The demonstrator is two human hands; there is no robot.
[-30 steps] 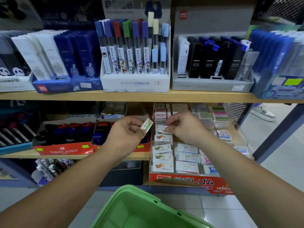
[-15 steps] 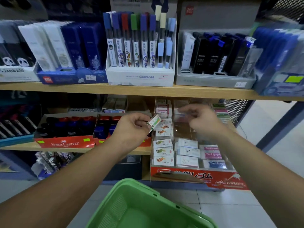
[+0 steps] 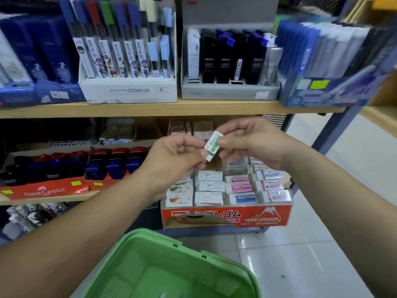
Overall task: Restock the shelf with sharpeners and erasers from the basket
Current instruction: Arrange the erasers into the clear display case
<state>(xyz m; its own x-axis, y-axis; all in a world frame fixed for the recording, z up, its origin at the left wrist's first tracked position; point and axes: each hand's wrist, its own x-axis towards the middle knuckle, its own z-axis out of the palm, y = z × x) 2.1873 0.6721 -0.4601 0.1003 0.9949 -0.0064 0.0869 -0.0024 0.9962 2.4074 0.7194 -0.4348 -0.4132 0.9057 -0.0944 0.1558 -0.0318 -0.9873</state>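
R hand (image 3: 253, 143) came to eraser (image 3: 212, 145); L hand (image 3: 171, 160) pinching.

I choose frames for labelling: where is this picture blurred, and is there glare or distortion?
Head view: motion blur smears the blue boxes at upper right; the eraser between left hand and right hand is sharper, its print unreadable; floor tiles show glare; the wide lens bows the shelf edge.

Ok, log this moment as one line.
left hand: pinches eraser | right hand: pinches same eraser | eraser: in front of eraser box, not yet shelved | basket: below hands
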